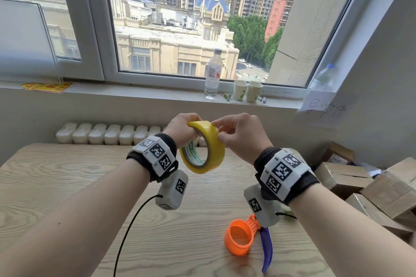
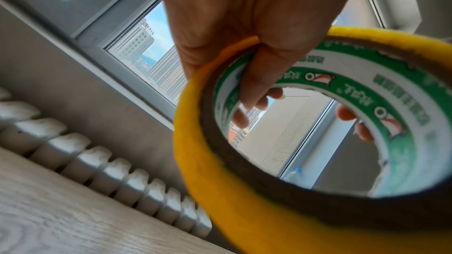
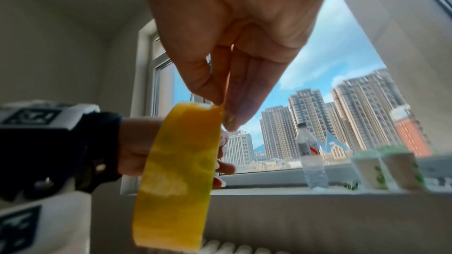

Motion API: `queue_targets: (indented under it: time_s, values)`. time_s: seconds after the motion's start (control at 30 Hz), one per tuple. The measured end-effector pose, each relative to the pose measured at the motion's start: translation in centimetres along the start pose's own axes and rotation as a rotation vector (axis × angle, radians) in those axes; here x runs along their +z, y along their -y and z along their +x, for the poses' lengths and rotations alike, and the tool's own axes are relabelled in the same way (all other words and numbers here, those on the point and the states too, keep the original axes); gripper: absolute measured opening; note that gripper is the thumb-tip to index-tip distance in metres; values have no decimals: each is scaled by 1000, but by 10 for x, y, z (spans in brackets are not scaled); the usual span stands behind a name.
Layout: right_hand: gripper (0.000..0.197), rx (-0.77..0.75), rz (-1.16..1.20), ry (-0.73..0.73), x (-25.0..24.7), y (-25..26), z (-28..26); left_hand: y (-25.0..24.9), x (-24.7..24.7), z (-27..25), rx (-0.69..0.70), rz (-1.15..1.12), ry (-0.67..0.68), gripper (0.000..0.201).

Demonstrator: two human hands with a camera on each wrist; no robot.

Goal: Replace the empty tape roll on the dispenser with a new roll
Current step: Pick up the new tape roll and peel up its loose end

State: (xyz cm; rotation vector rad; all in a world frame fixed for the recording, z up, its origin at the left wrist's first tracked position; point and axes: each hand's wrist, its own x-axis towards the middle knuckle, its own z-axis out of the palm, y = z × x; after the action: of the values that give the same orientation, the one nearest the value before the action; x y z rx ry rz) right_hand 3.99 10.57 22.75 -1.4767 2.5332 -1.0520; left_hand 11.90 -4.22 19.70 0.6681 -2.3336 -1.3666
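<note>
A full roll of yellow tape with a green-printed core hangs in the air above the wooden table. My left hand grips its top left edge, thumb through the core. My right hand pinches the outer layer at the roll's top right with thumb and forefinger. On the table at the front right lies the dispenser: an orange hub with an orange neck and a blue handle. Its neck is partly hidden by my right wrist camera. The hub carries no roll.
Cardboard boxes are stacked at the table's right edge. A white radiator runs behind the table. On the windowsill stand a water bottle and two paper cups. A black cable trails over the table.
</note>
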Motion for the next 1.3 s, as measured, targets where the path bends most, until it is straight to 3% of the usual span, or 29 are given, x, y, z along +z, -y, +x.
queue_targets:
  time_s: [0.3, 0.6, 0.8, 0.9, 1.0, 1.3]
  values:
    - [13, -68, -155, 22, -7, 7, 0, -4, 1, -4, -8, 111, -14, 31]
    - [5, -28, -8, -12, -2, 2, -6, -5, -2, -10, -18, 47, -27, 23]
    - [26, 134, 281, -11, -4, -4, -4, -10, -10, -8, -11, 10, -84, 33]
    - [17, 188, 304, 75, -8, -5, -6, -7, -13, -9, -34, -6, -97, 35]
    - [4, 186, 345, 46, -11, -6, -9, -4, -12, -11, -60, -41, -75, 34]
    - [14, 187, 338, -32, -19, -4, -11, 0, -13, -17, -43, -6, -40, 29]
